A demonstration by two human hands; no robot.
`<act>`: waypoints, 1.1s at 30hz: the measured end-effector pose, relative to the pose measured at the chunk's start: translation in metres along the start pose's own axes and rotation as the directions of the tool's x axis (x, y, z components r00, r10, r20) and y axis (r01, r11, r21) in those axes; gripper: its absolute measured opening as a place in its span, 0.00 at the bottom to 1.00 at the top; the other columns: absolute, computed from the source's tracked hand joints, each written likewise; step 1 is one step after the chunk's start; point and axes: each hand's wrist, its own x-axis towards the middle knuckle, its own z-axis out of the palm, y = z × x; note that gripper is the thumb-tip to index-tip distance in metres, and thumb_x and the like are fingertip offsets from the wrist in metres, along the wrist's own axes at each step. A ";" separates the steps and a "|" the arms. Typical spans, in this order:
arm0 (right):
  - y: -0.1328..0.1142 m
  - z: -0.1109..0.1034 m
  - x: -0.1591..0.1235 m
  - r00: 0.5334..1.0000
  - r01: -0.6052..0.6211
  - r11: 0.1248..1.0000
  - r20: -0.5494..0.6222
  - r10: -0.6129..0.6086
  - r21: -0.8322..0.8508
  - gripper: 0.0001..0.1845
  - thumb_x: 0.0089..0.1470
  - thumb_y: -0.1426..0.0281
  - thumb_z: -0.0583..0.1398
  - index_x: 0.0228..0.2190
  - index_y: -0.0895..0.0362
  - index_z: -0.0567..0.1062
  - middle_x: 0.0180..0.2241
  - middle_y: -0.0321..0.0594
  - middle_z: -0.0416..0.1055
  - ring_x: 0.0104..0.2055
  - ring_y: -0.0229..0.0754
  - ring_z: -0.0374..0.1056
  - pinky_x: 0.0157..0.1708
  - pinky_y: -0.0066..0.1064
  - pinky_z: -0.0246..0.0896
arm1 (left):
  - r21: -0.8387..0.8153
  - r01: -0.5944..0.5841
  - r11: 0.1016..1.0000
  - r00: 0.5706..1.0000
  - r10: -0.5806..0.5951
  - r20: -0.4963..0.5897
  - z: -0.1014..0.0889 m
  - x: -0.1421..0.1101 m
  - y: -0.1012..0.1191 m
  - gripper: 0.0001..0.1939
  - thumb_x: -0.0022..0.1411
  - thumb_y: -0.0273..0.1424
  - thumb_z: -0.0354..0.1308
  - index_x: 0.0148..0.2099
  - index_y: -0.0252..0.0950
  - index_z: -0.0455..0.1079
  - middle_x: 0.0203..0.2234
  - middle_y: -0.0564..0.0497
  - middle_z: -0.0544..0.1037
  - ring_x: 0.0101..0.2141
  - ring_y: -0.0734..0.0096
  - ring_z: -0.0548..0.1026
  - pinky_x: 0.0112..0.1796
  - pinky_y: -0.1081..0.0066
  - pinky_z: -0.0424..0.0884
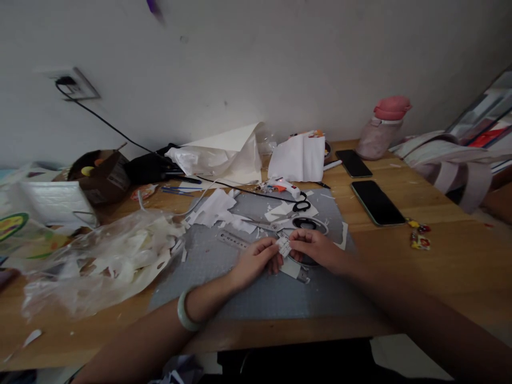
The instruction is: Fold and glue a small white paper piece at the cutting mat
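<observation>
A small white piece of paper [284, 246] with dark markings is pinched between my two hands. My left hand [258, 257] grips its left edge with thumb and fingers. On the opposite edge, my right hand [307, 246] is closed on the same piece. Both hands are over a grey cutting mat [256, 298]. Just beyond them lie scissors [276, 226] with black-lined handles, partly hidden by a hand. A clear ruler [232, 239] sits left of the hands. Under them, a white strip [291, 268] with a grey end rests on the mat.
White paper scraps [214, 208] and a white glue gun [286, 186] with a black cord lie behind. A clear plastic bag [120, 261] spreads at left. Two phones [378, 202] and a pink bottle [380, 130] are at right. A cardboard box [108, 178] stands back left.
</observation>
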 end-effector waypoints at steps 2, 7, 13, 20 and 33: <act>0.000 0.000 0.000 1.000 -0.003 1.000 -0.009 0.003 0.018 0.10 0.48 0.62 0.58 0.26 0.57 0.67 0.22 0.31 0.65 0.22 0.32 0.60 0.27 0.28 0.57 | -0.022 -0.007 1.000 1.000 0.007 0.008 -0.001 0.000 0.000 0.13 0.51 0.41 0.55 0.27 0.35 0.62 0.17 0.56 0.70 0.16 0.79 0.65 0.20 0.76 0.59; -0.001 0.001 0.000 1.000 -0.016 0.998 -0.011 0.016 0.054 0.10 0.47 0.63 0.58 0.26 0.57 0.66 0.21 0.31 0.65 0.22 0.31 0.59 0.26 0.28 0.56 | -0.037 0.001 0.999 1.000 -0.002 -0.031 0.000 0.000 0.000 0.13 0.48 0.38 0.58 0.27 0.35 0.60 0.16 0.57 0.69 0.15 0.80 0.63 0.19 0.76 0.58; 0.000 0.000 0.000 1.000 0.008 1.000 0.023 -0.009 0.025 0.08 0.49 0.64 0.57 0.27 0.57 0.66 0.22 0.31 0.65 0.23 0.31 0.60 0.27 0.28 0.56 | -0.033 0.010 0.999 0.999 -0.012 -0.049 0.001 0.001 -0.001 0.13 0.49 0.38 0.57 0.27 0.36 0.59 0.15 0.58 0.67 0.15 0.81 0.62 0.19 0.77 0.57; -0.001 0.000 -0.001 0.999 0.015 1.000 0.031 -0.015 0.015 0.09 0.48 0.64 0.57 0.27 0.57 0.66 0.22 0.31 0.65 0.23 0.31 0.60 0.27 0.28 0.56 | -0.005 0.029 1.000 0.997 -0.029 -0.069 0.001 0.001 -0.001 0.14 0.49 0.39 0.57 0.26 0.36 0.57 0.13 0.60 0.65 0.14 0.82 0.60 0.17 0.78 0.55; 0.002 0.000 0.000 1.000 0.020 1.000 0.001 -0.020 0.009 0.09 0.48 0.64 0.57 0.26 0.56 0.65 0.22 0.32 0.66 0.23 0.31 0.60 0.27 0.28 0.57 | -0.147 -0.011 0.989 0.999 0.005 -0.041 0.000 0.004 -0.005 0.13 0.52 0.39 0.56 0.26 0.35 0.61 0.15 0.57 0.68 0.14 0.81 0.63 0.17 0.77 0.57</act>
